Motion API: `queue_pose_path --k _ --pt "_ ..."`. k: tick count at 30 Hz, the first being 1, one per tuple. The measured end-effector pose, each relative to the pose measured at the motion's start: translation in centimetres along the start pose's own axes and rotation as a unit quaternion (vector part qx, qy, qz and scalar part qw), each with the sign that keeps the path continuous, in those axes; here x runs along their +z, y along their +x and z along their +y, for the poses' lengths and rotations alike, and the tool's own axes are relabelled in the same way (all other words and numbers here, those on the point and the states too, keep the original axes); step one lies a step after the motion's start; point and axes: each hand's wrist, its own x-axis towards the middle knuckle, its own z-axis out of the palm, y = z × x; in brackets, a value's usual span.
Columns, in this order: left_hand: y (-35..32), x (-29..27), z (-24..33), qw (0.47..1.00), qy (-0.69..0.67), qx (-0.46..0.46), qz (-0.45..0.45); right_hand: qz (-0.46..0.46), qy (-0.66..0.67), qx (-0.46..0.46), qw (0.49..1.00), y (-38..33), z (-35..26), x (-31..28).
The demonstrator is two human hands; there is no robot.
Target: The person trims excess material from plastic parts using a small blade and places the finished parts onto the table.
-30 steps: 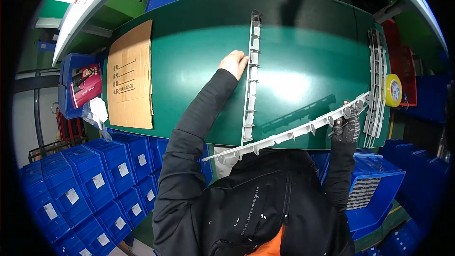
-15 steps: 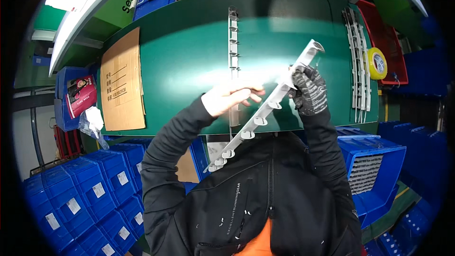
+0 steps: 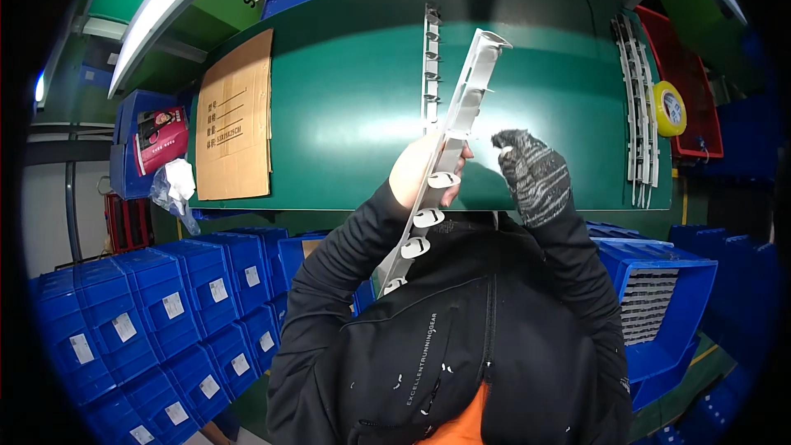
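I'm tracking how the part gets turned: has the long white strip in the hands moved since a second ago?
Yes. The white strip has swung from lying across the green table to nearly parallel with the strip lying flat, now in the left hand.

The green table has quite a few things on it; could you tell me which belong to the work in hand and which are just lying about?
In hand:
- white plastic strip, gripped by the left hand
- gloved right hand, beside it

Lying about:
- second white strip on the green table
- bundle of strips
- cardboard sheet
- yellow tape roll
- blue bins
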Motion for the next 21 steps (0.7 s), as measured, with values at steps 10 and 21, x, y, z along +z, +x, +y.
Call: queue_pose_path --k 10,21 --pt "-0.5 -0.1 0.1 0.997 0.024 0.027 0.064 -0.034 -0.010 -0.029 0.999 -1.3 -1.5 1.4" --pt "-0.2 -0.3 0.4 0.997 0.022 0.025 0.063 0.026 0.055 0.040 0.997 -0.4 -0.1 0.4"
